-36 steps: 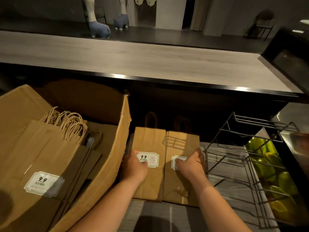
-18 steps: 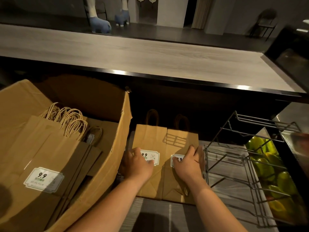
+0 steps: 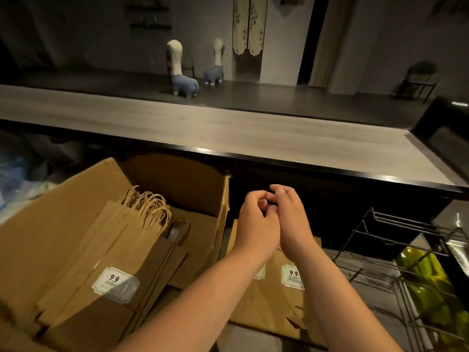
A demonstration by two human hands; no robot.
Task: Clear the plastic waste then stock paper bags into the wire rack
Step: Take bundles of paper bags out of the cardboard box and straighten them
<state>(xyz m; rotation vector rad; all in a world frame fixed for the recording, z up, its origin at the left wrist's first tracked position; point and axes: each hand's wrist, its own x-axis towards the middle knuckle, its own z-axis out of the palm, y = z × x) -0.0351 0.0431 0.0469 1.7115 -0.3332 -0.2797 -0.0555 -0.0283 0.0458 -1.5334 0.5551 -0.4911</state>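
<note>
Two flat brown paper bags [image 3: 276, 303] with 9.9 labels lie side by side on the low shelf under my forearms. My left hand [image 3: 255, 224] and my right hand [image 3: 293, 219] are raised together over the bags' top edge, touching each other. Both have curled fingers. The bags' handles are lost in the dark there, so I cannot tell whether either hand holds them. The black wire rack [image 3: 378, 250] stands just right of the bags with nothing in it.
An open cardboard box [image 3: 182, 184] at the left holds a stack of labelled paper bags [image 3: 114, 252] with twine handles. Bluish crumpled plastic [image 3: 15, 179] lies at the far left. The counter top [image 3: 228, 133] overhangs the shelf. Green produce [image 3: 429, 278] sits beyond the rack.
Both hands left the bags' labels and rose to the top edge of the bags, coming together with fingers curled. My view tilted upward.
</note>
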